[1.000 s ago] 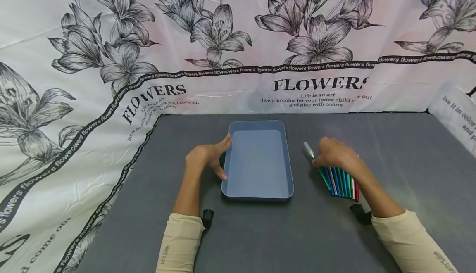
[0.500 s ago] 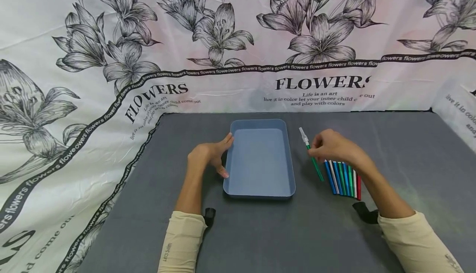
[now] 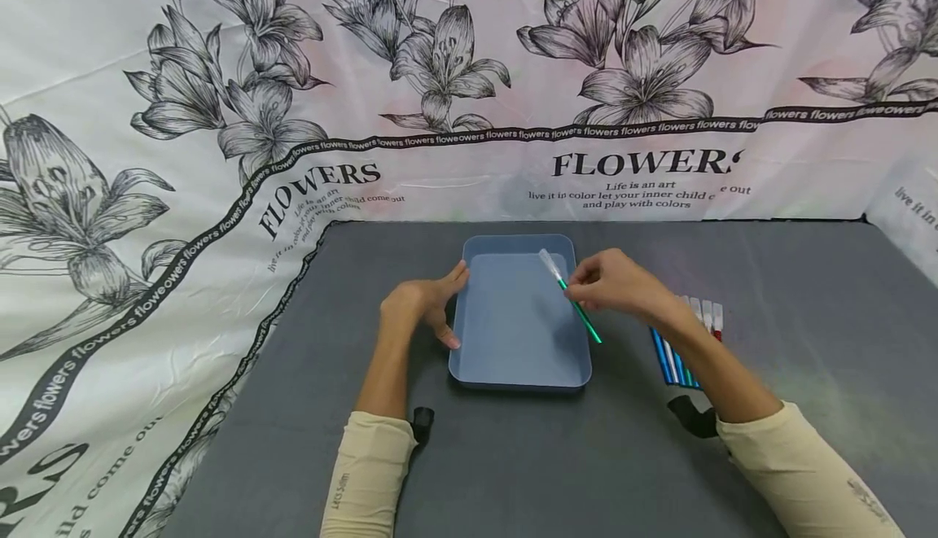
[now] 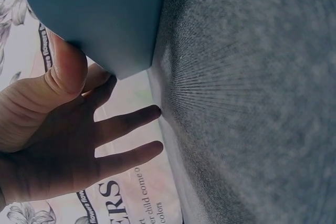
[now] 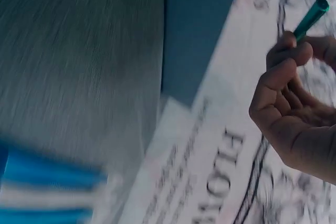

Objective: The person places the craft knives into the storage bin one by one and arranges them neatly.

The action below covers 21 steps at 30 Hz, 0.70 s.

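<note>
In the head view a blue-grey rectangular tray (image 3: 523,318) lies on the table. My left hand (image 3: 421,306) rests against its left side with fingers spread; in the left wrist view the thumb (image 4: 68,69) touches the tray wall and the other fingers extend fairly straight. Over the tray's right rim, my right hand (image 3: 611,282) pinches a slim green pen (image 3: 581,314) with a clear whitish cap, tilted with the cap toward the far left. The green barrel's end (image 5: 315,14) sticks out of the curled fingers in the right wrist view.
A row of several pens (image 3: 663,355) in blue, green, white and red lies right of the tray, partly hidden under my right forearm. The dark grey table (image 3: 513,465) ends at a white flower-printed cloth (image 3: 469,172) behind and to the left.
My right hand has lifted the green pen off the row and carried it left, from beside the other pens to over the tray. The left hand has stayed at the tray's side.
</note>
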Tool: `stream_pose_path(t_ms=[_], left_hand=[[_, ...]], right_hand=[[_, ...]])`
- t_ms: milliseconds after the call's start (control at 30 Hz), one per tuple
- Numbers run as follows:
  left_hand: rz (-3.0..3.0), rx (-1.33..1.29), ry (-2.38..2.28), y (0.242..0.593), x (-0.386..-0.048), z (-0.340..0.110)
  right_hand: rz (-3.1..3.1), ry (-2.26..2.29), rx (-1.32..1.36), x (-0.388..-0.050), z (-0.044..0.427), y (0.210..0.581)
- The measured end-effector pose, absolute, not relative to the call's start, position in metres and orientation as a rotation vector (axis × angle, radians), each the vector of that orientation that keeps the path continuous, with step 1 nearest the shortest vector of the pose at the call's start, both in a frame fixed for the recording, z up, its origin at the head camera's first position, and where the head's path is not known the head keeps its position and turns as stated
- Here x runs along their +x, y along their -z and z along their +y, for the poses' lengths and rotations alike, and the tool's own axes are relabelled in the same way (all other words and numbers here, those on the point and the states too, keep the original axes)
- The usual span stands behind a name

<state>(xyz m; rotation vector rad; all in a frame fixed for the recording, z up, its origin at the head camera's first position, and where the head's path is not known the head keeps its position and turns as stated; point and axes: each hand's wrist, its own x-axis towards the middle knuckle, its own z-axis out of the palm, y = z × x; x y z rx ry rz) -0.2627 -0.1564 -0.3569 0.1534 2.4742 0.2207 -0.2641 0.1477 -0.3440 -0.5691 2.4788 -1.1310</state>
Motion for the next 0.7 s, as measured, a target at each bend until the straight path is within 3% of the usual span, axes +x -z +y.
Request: stream_pose_path(t_ms=[700], left_hand=[[2.467,0.183,-0.191,0.358,-0.264,-0.156]], right_hand=[[2.298,1.193,-0.308,-0.266,0.035,0.394]])
